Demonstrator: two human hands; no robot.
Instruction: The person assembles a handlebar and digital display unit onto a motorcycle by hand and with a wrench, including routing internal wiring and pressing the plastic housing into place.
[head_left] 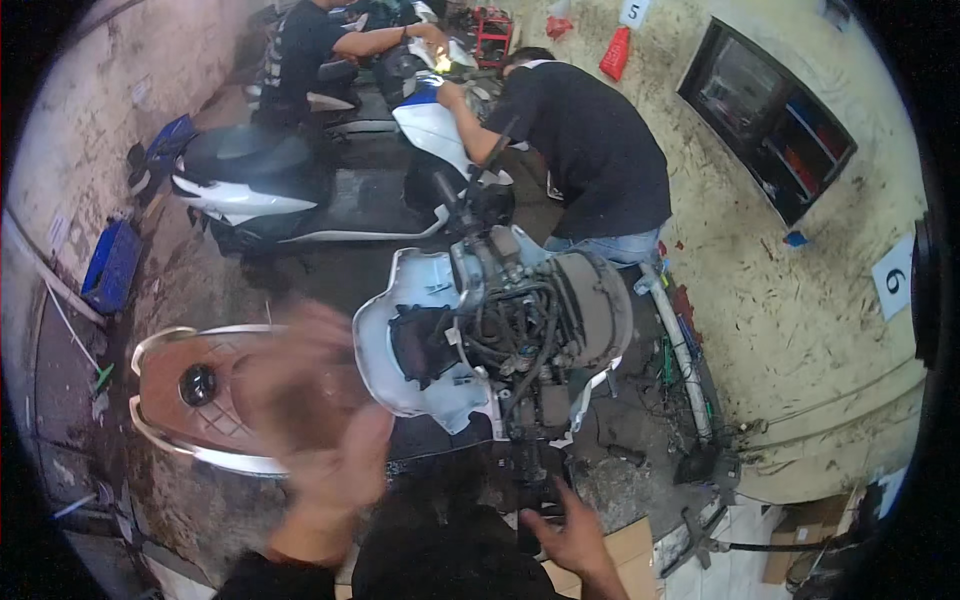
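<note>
In front of me stands a scooter with its front opened up, its bundle of cables and hoses (525, 320) bare. A white body panel (385, 350) sits on its left side. My left hand (345, 440) is raised over the front of the brown seat (215, 400); motion smears its fingers, and whether they hold anything cannot be made out. On the seat lies a round black part (198, 384). My right hand (572, 535) is beside the near black handlebar grip (530, 480), thumb and forefinger apart, the thumb at the grip. Its other fingers are partly hidden.
Beyond, two people (590, 150) (300, 60) work at a white scooter (250, 195). A blue bin (112, 265) stands by the left wall. To the right are a pale pipe (680, 360), a wall cabinet (765, 120) and cardboard (630, 560) on the floor.
</note>
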